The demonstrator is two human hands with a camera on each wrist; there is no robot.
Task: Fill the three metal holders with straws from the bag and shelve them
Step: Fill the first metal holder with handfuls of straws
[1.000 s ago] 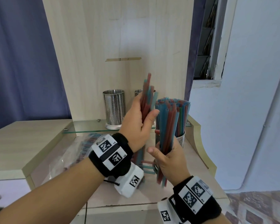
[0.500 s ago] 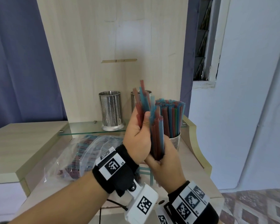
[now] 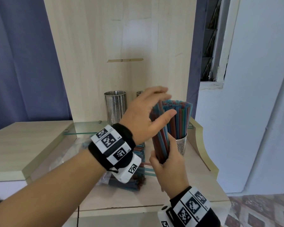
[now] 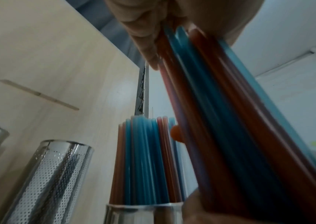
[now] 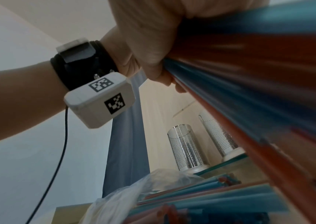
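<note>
While right hand (image 3: pixel 168 171) clamps straw bundle (image 3: pixel 161 143), left hand (image 3: pixel 144 115) rests open-fingered atop it; filled holder (image 3: pixel 181 145) at 3 o'clock.

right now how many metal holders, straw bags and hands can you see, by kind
perforated cylindrical metal holders: 3, two empty on the glass shelf, one packed with red and blue straws
clear plastic bag of red and blue straws: 1
hands: 2, left hand open atop a loose straw bundle, right hand gripping its base
total: 6
</note>
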